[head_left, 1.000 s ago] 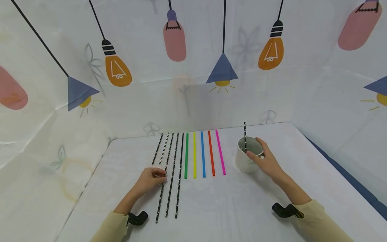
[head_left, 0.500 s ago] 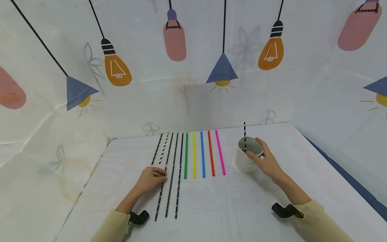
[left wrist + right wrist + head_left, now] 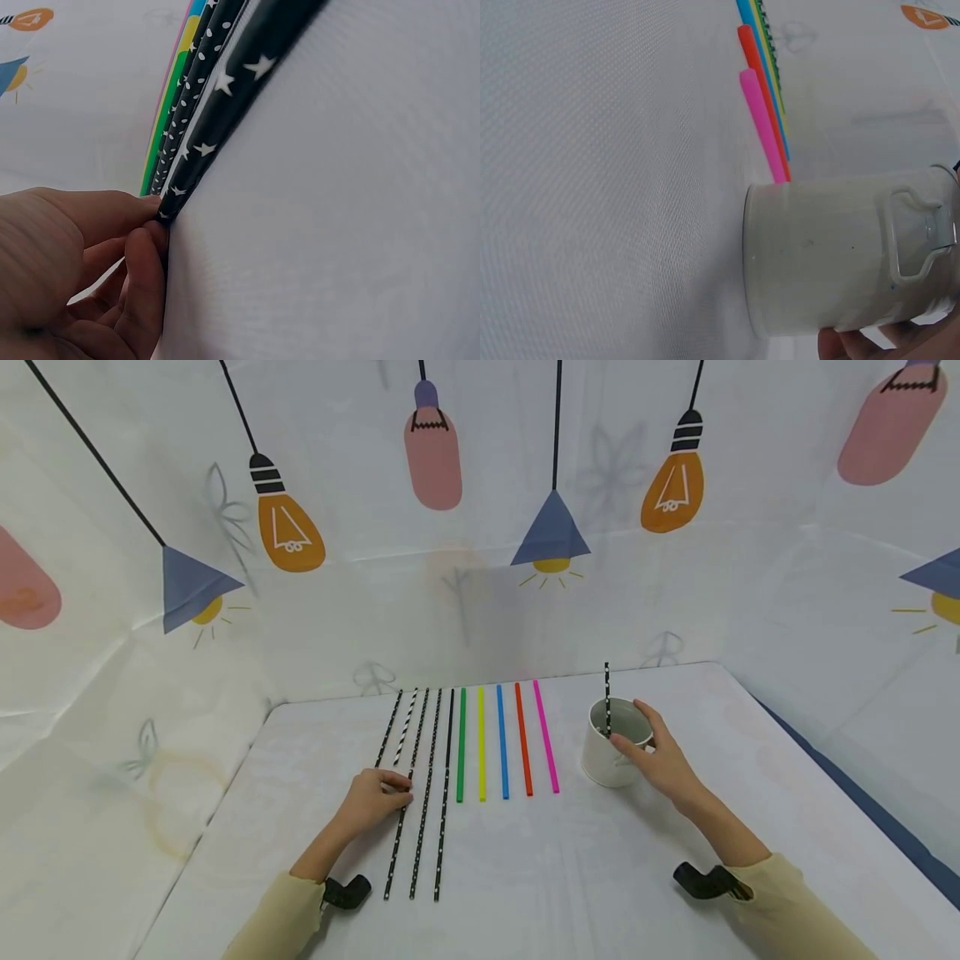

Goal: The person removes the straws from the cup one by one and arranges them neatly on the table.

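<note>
On the left of the head view, my left hand (image 3: 370, 800) pinches the far end of a black paper straw with white stars (image 3: 393, 853) between thumb and forefinger. In the left wrist view this straw (image 3: 244, 82) runs from the fingertips toward the camera, close to the white cloth. At the right, my right hand (image 3: 666, 768) grips a white mug (image 3: 606, 768) by its rim, thumb on the near side and fingers around the far side. One black-and-white straw (image 3: 607, 683) stands upright in the mug. The mug's handle (image 3: 919, 277) shows in the right wrist view.
Two more long black straws lie beside the held one. Beyond are several shorter black-patterned straws (image 3: 406, 727), then green (image 3: 461, 743), yellow (image 3: 482, 743), blue (image 3: 502, 743), red (image 3: 524, 743) and pink straws (image 3: 547, 739) in a row. A patterned sheet (image 3: 480, 610) hangs behind the table.
My left hand has shifted slightly away from me, and the pinched straw's near end has slid a little the same way. My right hand and the mug have stayed in place.
</note>
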Demonstrator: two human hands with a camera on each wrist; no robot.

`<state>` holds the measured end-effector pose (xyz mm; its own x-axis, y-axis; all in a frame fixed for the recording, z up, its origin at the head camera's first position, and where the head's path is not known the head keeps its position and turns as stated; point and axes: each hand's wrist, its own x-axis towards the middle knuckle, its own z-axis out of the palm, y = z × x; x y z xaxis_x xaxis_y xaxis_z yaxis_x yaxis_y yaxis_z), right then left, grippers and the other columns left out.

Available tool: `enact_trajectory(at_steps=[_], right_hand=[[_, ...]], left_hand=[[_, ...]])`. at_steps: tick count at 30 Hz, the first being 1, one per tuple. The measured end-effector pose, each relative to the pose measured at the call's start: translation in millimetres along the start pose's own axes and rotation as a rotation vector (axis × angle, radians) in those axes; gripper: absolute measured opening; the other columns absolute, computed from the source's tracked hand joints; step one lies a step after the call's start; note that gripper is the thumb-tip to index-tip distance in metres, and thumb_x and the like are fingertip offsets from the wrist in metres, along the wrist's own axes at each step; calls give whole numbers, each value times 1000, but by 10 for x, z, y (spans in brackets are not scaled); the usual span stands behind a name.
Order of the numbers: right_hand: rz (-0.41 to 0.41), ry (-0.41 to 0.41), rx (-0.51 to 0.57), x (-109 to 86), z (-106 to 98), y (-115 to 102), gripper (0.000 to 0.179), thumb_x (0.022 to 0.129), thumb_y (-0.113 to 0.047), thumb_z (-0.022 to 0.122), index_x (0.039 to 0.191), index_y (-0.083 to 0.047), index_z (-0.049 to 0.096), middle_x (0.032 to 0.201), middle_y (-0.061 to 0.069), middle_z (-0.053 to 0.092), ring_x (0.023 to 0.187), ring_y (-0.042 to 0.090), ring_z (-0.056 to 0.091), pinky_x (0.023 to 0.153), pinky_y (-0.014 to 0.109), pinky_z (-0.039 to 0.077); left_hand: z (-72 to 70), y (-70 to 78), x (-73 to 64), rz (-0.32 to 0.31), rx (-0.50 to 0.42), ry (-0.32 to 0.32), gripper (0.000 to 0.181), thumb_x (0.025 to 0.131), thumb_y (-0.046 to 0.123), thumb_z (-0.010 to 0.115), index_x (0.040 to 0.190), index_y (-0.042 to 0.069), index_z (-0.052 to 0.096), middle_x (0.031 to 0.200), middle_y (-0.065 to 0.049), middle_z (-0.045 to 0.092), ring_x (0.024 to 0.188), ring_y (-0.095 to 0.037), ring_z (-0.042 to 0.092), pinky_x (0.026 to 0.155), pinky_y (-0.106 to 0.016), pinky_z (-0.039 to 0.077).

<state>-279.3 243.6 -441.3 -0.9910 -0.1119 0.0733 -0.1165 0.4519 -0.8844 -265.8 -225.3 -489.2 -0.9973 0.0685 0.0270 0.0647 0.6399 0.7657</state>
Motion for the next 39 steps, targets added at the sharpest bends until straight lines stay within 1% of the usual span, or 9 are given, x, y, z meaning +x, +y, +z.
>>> enact_trajectory(at_steps=[10,21,30,34,37,39], right_hand=[[-2,4,-4,-3,1,6,86,95,-46,59,157,-19,5,153,24,20,131,45,30,95,57,36],[8,8,-5,-10,-3,-4,86,95,-47,59,157,-20,5,153,24,20,131,46,30,95,58,37],[10,5,-3,-1,-2,2,87,95,-48,59,157,-19,6,154,24,20,132,49,28,95,60,37],[12,3,-2,-8,-4,1,87,95,-48,59,157,-20,5,154,24,20,132,49,28,95,60,37],[8,2,6,-15,-7,-3,87,94,-47,60,157,-20,6,154,24,20,133,49,28,95,59,37],[6,1,11,-17,-11,-3,87,94,-47,60,157,-20,6,154,23,20,132,48,28,95,59,37]], left_hand=[[3,-16,17,-1,3,-2,16,82,10,78,97,6,75,85,1,68,70,-12,62,57,-29,51],[4,32,28,-17,-26,-3,14,81,8,78,95,5,75,80,1,66,67,-13,62,56,-28,52],[4,-8,35,-2,-29,-11,15,81,9,78,96,5,75,81,1,67,67,-14,63,57,-29,53],[-15,-27,29,-8,-40,-20,17,82,11,78,98,6,74,83,0,68,70,-14,64,58,-29,53],[-47,-1,30,-27,-63,-17,17,83,11,77,99,6,74,85,-1,68,69,-15,65,58,-30,53],[-62,54,42,-19,-78,-13,17,84,11,76,100,5,73,86,-2,69,69,-16,65,59,-30,53]])
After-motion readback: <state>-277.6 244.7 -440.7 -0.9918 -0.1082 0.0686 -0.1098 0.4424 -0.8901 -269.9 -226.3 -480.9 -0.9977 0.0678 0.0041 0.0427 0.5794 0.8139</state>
